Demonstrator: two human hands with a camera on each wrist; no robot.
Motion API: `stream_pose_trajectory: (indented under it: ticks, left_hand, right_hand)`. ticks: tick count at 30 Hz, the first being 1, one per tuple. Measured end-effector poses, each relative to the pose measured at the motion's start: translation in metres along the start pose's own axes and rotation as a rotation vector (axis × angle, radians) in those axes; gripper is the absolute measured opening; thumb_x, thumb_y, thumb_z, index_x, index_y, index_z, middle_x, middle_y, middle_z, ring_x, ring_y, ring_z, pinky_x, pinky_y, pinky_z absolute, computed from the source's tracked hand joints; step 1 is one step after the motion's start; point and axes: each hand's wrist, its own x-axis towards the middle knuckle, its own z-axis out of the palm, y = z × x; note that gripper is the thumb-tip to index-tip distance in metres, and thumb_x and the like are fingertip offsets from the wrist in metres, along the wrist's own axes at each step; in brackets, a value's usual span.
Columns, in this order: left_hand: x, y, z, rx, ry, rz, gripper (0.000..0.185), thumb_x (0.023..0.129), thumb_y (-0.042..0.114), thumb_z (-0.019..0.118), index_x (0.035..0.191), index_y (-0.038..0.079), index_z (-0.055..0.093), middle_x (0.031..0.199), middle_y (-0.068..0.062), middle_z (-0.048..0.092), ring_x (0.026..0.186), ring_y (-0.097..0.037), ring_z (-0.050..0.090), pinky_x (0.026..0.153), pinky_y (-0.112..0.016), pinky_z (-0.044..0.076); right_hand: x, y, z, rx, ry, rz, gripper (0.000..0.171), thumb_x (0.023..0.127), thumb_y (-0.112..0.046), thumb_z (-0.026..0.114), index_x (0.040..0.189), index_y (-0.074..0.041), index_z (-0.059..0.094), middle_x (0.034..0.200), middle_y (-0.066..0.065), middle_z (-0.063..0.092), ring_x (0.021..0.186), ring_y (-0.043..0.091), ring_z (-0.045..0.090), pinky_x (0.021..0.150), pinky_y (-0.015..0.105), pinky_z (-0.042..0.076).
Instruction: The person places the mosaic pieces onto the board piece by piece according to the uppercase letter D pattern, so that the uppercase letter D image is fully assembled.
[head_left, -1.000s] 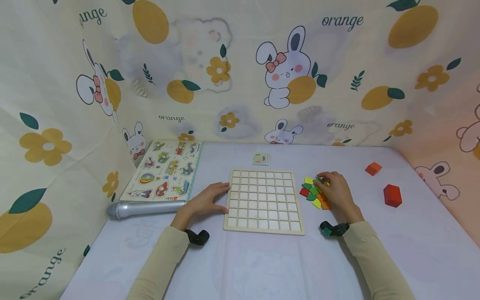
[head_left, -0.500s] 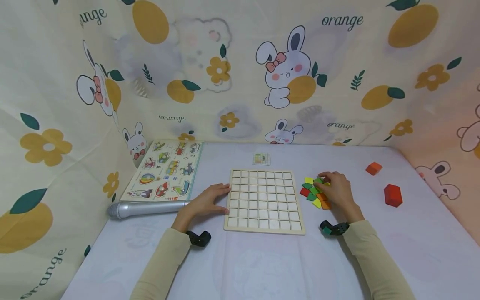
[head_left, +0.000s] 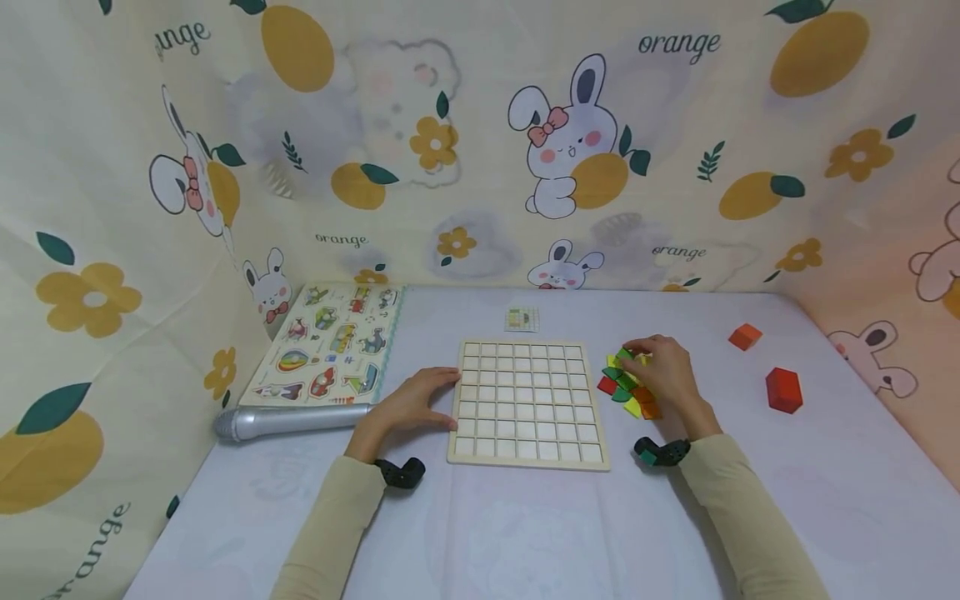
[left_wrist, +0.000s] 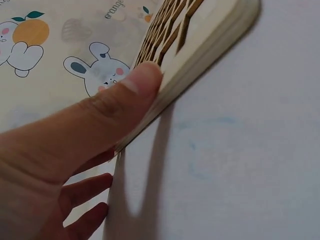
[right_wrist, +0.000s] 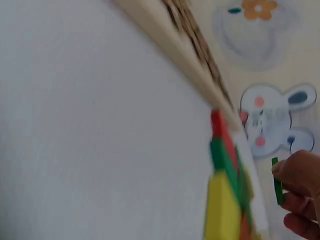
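Note:
My left hand (head_left: 416, 402) rests against the left edge of a pale wooden grid board (head_left: 528, 464), thumb and fingers relaxed. Up close in the left wrist view, the thumb (left_wrist: 145, 82) touches the board's side, and its square cells stand bare in the head view. To the right of the board my right hand (head_left: 666, 375) hovers over a small pile of coloured tiles (head_left: 633, 408). It pinches a thin green tile (right_wrist: 277, 181) between thumb and fingers. Red, green, yellow and orange tiles lie below, partly hidden by the hand.
Behind the board lies a small patterned card (head_left: 522, 319). A picture board (head_left: 330, 342) and a silver microphone (head_left: 300, 420) are at the left. Two red-orange blocks (head_left: 784, 390) sit at the right. Printed cloth walls surround the table.
My right hand has lifted slightly and shifted left and away from me, a green tile now raised in its fingers. My left hand stays at the board's edge.

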Motion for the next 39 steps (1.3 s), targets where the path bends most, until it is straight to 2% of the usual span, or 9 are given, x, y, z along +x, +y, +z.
stream_pose_trajectory:
  ticks: [4,8,12,20,22,29,39]
  left_hand:
    - [0.001,0.000,-0.001,0.011,0.003,0.010,0.084,0.069,0.036,0.081,0.137,0.002,0.044,0.144,-0.012,0.040,0.135,-0.030,0.032,0.114,-0.042,0.023]
    - [0.002,0.001,-0.002,0.010,0.004,0.009,0.084,0.068,0.036,0.082,0.135,0.002,0.046,0.143,-0.012,0.041,0.134,-0.030,0.033,0.114,-0.043,0.024]
    - [0.001,0.001,-0.002,0.010,0.001,-0.001,0.084,0.067,0.036,0.082,0.135,0.003,0.046,0.143,-0.012,0.041,0.134,-0.030,0.033,0.114,-0.043,0.023]
    - [-0.001,0.001,-0.004,0.003,0.014,0.006,0.084,0.067,0.036,0.082,0.135,0.003,0.046,0.143,-0.012,0.041,0.133,-0.031,0.034,0.113,-0.044,0.024]
    - [-0.001,0.001,-0.004,0.000,0.013,0.007,0.083,0.067,0.036,0.082,0.135,0.003,0.046,0.143,-0.012,0.041,0.133,-0.031,0.033,0.113,-0.044,0.024]
    - [-0.002,0.002,-0.005,-0.011,0.001,0.000,0.083,0.068,0.036,0.081,0.136,0.003,0.045,0.144,-0.012,0.040,0.134,-0.031,0.033,0.113,-0.044,0.024]
    - [-0.001,0.001,-0.005,-0.022,0.007,0.010,0.083,0.068,0.037,0.081,0.136,0.003,0.046,0.143,-0.012,0.041,0.134,-0.031,0.033,0.113,-0.044,0.025]
  right_hand:
    - [0.008,-0.017,0.004,0.052,0.015,-0.123,0.028,0.082,-0.019,0.070,0.105,-0.002,0.069,0.097,0.015,0.064,0.098,0.033,0.049,0.086,0.053,0.042]
    - [0.013,-0.039,0.010,0.111,-0.026,-0.249,0.029,0.084,-0.018,0.070,0.108,-0.003,0.068,0.098,0.013,0.065,0.098,0.031,0.051,0.085,0.051,0.043]
    - [0.015,-0.061,0.023,0.179,-0.068,-0.365,0.028,0.085,-0.016,0.069,0.110,-0.003,0.067,0.100,0.012,0.062,0.096,0.031,0.056,0.079,0.048,0.046]
    - [0.025,-0.103,0.061,0.248,-0.110,-0.481,0.026,0.084,-0.013,0.070,0.108,-0.003,0.068,0.096,0.011,0.061,0.090,0.029,0.059,0.075,0.045,0.052]
    - [0.027,-0.111,0.070,0.259,-0.121,-0.493,0.026,0.083,-0.012,0.070,0.107,-0.003,0.069,0.096,0.011,0.062,0.089,0.028,0.060,0.075,0.044,0.053]
    - [0.030,-0.134,0.096,0.261,-0.169,-0.453,0.027,0.084,-0.016,0.070,0.108,-0.004,0.069,0.099,0.008,0.063,0.090,0.022,0.060,0.078,0.038,0.054]
    - [0.032,-0.149,0.112,0.213,-0.180,-0.407,0.018,0.083,-0.016,0.071,0.100,-0.008,0.072,0.097,0.003,0.066,0.091,0.017,0.061,0.079,0.031,0.054]
